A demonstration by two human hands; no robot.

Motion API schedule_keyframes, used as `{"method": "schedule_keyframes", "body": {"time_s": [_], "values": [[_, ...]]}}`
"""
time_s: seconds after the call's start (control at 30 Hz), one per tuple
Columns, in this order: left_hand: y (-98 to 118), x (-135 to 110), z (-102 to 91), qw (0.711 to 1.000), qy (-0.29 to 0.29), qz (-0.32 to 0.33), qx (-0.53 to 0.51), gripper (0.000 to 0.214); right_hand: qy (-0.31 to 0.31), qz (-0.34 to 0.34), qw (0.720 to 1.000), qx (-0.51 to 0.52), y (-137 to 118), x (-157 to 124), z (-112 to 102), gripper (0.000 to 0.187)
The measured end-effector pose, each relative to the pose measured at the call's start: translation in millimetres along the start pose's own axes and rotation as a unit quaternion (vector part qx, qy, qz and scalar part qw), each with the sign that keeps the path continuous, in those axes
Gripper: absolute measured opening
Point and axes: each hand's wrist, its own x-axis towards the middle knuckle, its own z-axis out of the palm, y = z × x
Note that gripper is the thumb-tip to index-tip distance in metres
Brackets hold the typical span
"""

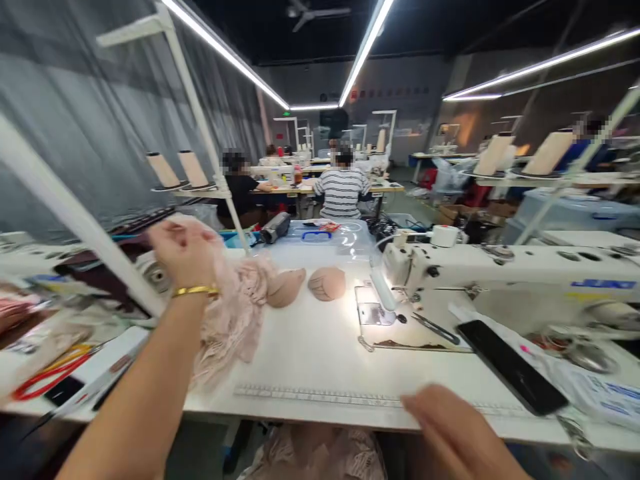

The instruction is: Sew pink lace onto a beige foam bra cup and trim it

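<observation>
My left hand (183,250), a gold bracelet (195,291) at its wrist, is raised on the left with its fingers curled closed on pale pink ruffled fabric (230,327). The fabric hangs from there and lies bunched on the white sewing table (310,353). Two beige moulded cups, one pointed (287,288) and one rounder (327,284), rest just right of it. My right hand (445,420) is over the table's front edge, near the ruler strip (320,395). Motion smears its fingers, so whether they hold anything is unclear.
A white sewing machine (500,280) stands on the right, with tweezers (436,328) on its plate and a black phone (510,367) in front. Thread stand poles (193,100) rise on the left. A clear plastic bin (320,243) sits behind the table. Co-workers sit farther back.
</observation>
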Motion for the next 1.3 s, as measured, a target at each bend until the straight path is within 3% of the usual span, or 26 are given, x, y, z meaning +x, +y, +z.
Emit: {"method": "schedule_keyframes", "body": {"time_s": [0.03, 0.1, 0.2, 0.27, 0.33, 0.4, 0.47, 0.53, 0.6, 0.7, 0.87, 1.0, 1.07, 1.13, 1.2, 1.3], "values": [[13.4, -0.4, -3.2, 0.998, 0.024, 0.028, -0.056, 0.020, -0.012, 0.033, 0.998, -0.045, 19.3, 8.5, -6.6, 0.031], [36.9, -13.3, -10.3, 0.985, -0.001, 0.082, -0.151, 0.027, -0.034, 0.127, 0.973, -0.190, 59.6, 28.3, -18.0, 0.031], [53.9, -63.3, -14.0, 0.954, -0.239, 0.071, -0.166, 0.032, -0.042, 0.179, 0.954, -0.239, 104.7, 52.1, -22.9, 0.033], [50.0, -108.8, -8.9, 0.884, -0.442, -0.015, -0.152, 0.026, -0.055, 0.185, 0.953, -0.235, 116.0, 57.9, -18.1, 0.032], [38.1, -152.6, -1.1, 0.775, -0.604, -0.115, -0.149, 0.030, -0.062, 0.186, 0.956, -0.219, 113.0, 55.7, -10.9, 0.032], [25.6, -186.1, 5.7, 0.697, -0.665, -0.188, -0.188, 0.045, -0.067, 0.190, 0.960, -0.192, 98.9, 49.2, -4.1, 0.031], [17.8, -205.5, 9.6, 0.652, -0.689, -0.230, -0.217, 0.061, -0.078, 0.192, 0.967, -0.150, 76.6, 43.4, 1.1, 0.030], [16.2, -213.0, 11.1, 0.633, -0.699, -0.245, -0.227, 0.073, -0.079, 0.186, 0.976, -0.084, 49.8, 42.6, 5.2, 0.028], [18.5, -214.0, 11.4, 0.626, -0.707, -0.240, -0.226, 0.081, -0.093, 0.139, 0.984, -0.053, 23.7, 48.7, 9.6, 0.026], [22.8, -215.7, 11.7, 0.615, -0.720, -0.227, -0.228, 0.089, -0.080, 0.034, 0.987, -0.135, -4.4, 67.5, 19.3, 0.024], [23.0, -223.5, 12.5, 0.619, -0.726, -0.212, -0.213, 0.095, -0.017, -0.044, 0.971, -0.234, -21.5, 91.7, 38.6, 0.038], [23.7, -191.2, 4.6, 0.627, -0.746, -0.155, -0.162, 0.090, -0.050, -0.018, 0.980, -0.193, -12.7, 79.3, 34.6, 0.038], [25.5, -160.6, -3.1, 0.669, -0.727, -0.089, -0.125, 0.076, -0.079, 0.026, 0.983, -0.162, 0.1, 65.9, 25.1, 0.034], [27.4, -133.8, -9.7, 0.742, -0.661, -0.052, -0.102, 0.069, -0.090, 0.078, 0.984, -0.135, 13.7, 53.6, 15.3, 0.031], [28.6, -121.1, -12.8, 0.767, -0.633, -0.039, -0.094, 0.064, -0.094, 0.111, 0.983, -0.108, 21.7, 46.0, 8.7, 0.030], [29.4, -130.4, -12.6, 0.745, -0.662, -0.034, -0.078, 0.057, -0.094, 0.151, 0.983, -0.052, 15.1, 46.4, 5.6, 0.027]]}}
